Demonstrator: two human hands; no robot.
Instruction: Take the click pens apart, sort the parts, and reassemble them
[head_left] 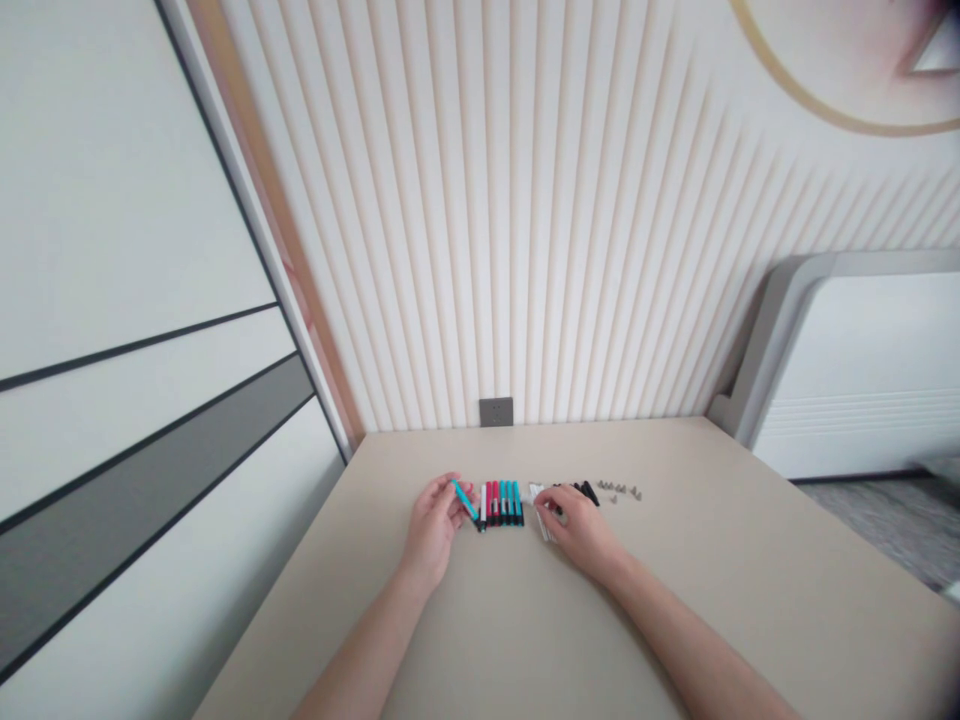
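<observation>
- The left hand holds one teal pen between thumb and fingers, the grip being narrow. The long axis of this pen goes from 11 o'clock to 5 o'clock, with its black end at 5 o'clock, close to the row.
- Just at 3 o'clock from this pen, one white pen begins the row; its long axis goes from 12 to 6.
- Next to it, also at 3 o'clock, pink pens and then more teal pens lie side by side, parallel. The left hand is nearer to the white end, the right hand to the teal end.
- The right hand has its fingers brought narrow over thin white sticks, at about 9 o'clock from its palm. I cannot tell whether it grips one or only touches.
- Behind this hand, at about 1 o'clock, black pieces are partly hidden.
- Farther, at 2 o'clock, small grey pieces lie scattered directly on the table; I see no container.
</observation>
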